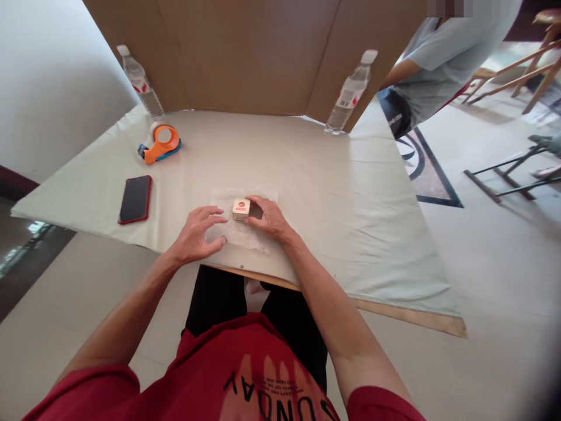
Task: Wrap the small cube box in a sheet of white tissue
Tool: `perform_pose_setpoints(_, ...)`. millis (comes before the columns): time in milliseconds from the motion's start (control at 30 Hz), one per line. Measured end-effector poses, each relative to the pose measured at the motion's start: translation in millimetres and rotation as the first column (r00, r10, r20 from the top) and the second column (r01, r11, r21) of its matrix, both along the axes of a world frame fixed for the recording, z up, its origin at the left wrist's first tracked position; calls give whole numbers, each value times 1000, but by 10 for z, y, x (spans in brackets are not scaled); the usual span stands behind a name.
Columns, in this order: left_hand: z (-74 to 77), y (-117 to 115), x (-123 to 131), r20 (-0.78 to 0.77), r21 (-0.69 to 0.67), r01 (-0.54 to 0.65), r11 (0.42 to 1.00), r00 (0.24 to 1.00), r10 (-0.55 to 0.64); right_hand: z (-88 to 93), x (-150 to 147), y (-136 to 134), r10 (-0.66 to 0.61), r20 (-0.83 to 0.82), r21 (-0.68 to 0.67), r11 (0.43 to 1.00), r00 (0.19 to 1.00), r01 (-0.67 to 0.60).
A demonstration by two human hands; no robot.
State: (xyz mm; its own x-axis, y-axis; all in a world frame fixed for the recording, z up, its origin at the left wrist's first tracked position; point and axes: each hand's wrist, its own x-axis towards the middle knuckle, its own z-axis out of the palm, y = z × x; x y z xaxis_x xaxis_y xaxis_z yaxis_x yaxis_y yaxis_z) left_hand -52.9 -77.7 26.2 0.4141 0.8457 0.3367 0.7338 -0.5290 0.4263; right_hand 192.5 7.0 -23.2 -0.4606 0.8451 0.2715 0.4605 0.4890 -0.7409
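A small cream-coloured box (pixel 241 209) with a red mark on its top sits near the front of the table. My right hand (pixel 270 218) has its thumb and fingertips closed on the right side of this box. To the left of it, my left hand (pixel 202 234) holds nothing, its fingers and thumb spread apart. Beneath the box and partly under my hands lies a clear plastic sheet (pixel 245 237), wrinkled along its near edge.
An orange tape dispenser (pixel 163 143) and a red-edged phone (pixel 135 199) lie on the left of the cloth-covered table (pixel 377 234). Two water bottles (pixel 141 82) (pixel 350 93) stand against a cardboard panel (pixel 245 52) at the back. Another person (pixel 442 64) sits beyond it, right.
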Motion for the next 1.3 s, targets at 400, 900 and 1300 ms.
perform_pose_setpoints(400,-146,-30,108,-289,109,68,992,957,-33,15,10,-39,-37,31,-26,999,999,38)
perform_pose_setpoints(900,-25,538,156,143,-176,112,978,986,-88,599,280,203,252,115,-433,883,961,-180)
perform_pose_setpoints(1300,35,682,255,353,-397,98,912,934,53,789,122,79,44,143,-236,972,989,-9)
